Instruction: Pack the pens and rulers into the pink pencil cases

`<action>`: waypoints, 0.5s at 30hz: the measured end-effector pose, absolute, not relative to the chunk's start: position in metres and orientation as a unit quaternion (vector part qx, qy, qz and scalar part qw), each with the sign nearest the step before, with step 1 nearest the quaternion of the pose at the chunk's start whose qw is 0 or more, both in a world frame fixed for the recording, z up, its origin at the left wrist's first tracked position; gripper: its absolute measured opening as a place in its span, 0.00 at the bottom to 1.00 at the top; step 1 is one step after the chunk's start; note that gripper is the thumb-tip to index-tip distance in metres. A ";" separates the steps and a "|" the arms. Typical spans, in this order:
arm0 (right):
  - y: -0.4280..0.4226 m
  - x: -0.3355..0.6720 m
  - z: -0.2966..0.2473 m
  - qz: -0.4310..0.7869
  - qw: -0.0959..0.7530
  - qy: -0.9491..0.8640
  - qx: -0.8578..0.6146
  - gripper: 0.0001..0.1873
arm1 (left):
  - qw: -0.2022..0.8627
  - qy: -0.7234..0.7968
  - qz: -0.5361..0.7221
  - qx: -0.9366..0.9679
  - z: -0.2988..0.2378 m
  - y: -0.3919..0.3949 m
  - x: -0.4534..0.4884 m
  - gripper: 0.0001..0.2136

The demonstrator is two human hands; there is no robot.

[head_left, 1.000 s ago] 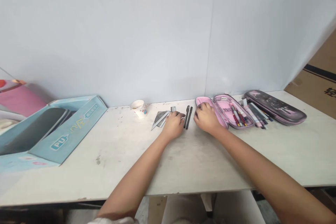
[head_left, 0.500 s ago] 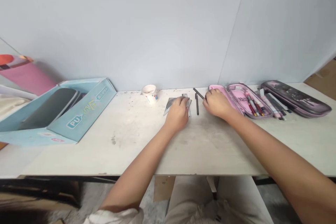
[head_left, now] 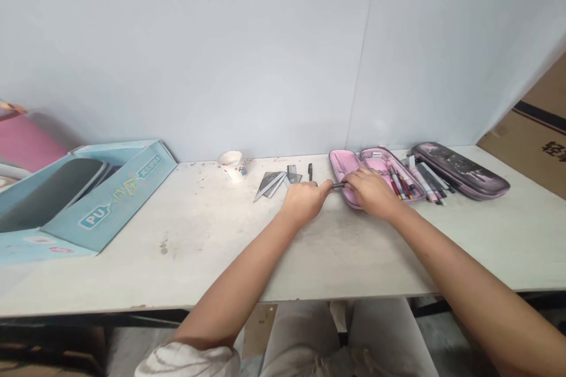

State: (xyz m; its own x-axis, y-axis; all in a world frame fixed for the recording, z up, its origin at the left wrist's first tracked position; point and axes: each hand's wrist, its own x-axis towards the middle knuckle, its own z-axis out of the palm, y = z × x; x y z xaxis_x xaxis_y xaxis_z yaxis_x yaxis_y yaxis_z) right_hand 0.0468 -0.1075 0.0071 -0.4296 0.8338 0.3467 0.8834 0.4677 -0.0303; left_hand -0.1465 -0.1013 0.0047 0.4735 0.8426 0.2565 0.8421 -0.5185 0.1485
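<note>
While both bare forearms stretch across a scuffed white worktop (head_left: 194,241), a pale blue cardboard display box (head_left: 106,215) printed "PU" sits open at far left; a small paper cup (head_left: 232,168) stands at the worktop's far edge; two grey triangular set squares (head_left: 269,185) lie just beyond it, beside a smaller grey drafting piece (head_left: 292,174); a black pen (head_left: 310,172) rests alone just to their right; the left hand (head_left: 305,201) lies palm down ahead of it, fingers stretched rightward to the end of a slim black pen (head_left: 338,185), though whether they grip it cannot be told; the right hand (head_left: 374,191) is closed narrowly on that pen, which sticks out leftward between the hands, over the near half of an open pink-lined pencil case (head_left: 333,159); a pen this slim would likely handle best pinched firmly and kept level, clear of the case's rim; coloured pens (head_left: 397,182) fill the far half; loose markers (head_left: 427,184) lie beyond; a dark patterned pouch (head_left: 462,169) closes the row, with a cardboard carton (head_left: 542,147) behind at far right.
</note>
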 end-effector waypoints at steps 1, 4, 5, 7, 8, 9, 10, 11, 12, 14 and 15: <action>-0.106 0.052 0.007 -0.079 0.187 -0.837 -0.509 0.13 | 0.005 0.504 0.163 0.848 0.008 -0.099 -0.146 0.17; -0.100 0.062 0.001 -0.061 0.308 -0.799 -0.513 0.11 | 0.090 0.540 0.242 0.801 0.014 -0.092 -0.145 0.16; -0.098 0.063 -0.003 -0.047 0.349 -0.781 -0.516 0.10 | 0.139 0.539 0.273 0.784 0.013 -0.091 -0.144 0.16; -0.097 0.061 -0.012 -0.019 0.403 -0.754 -0.519 0.07 | 0.237 0.511 0.318 0.763 0.008 -0.090 -0.141 0.15; -0.097 0.059 -0.017 -0.009 0.414 -0.747 -0.520 0.07 | 0.274 0.494 0.330 0.756 0.004 -0.091 -0.139 0.14; -0.099 0.056 -0.022 -0.001 0.414 -0.746 -0.522 0.07 | 0.300 0.482 0.337 0.751 -0.001 -0.092 -0.137 0.14; -0.100 0.053 -0.026 0.004 0.408 -0.750 -0.521 0.07 | 0.317 0.477 0.340 0.746 -0.005 -0.094 -0.135 0.14; -0.103 0.050 -0.029 0.008 0.397 -0.756 -0.520 0.07 | 0.327 0.477 0.339 0.742 -0.009 -0.095 -0.134 0.14; -0.105 0.048 -0.031 0.011 0.385 -0.764 -0.517 0.08 | 0.333 0.480 0.336 0.739 -0.012 -0.096 -0.134 0.14; -0.110 0.046 -0.033 0.013 0.357 -0.780 -0.513 0.11 | 0.335 0.478 0.329 0.743 -0.016 -0.099 -0.136 0.14; -0.111 0.046 -0.033 0.012 0.342 -0.786 -0.514 0.12 | 0.334 0.474 0.324 0.748 -0.016 -0.099 -0.137 0.14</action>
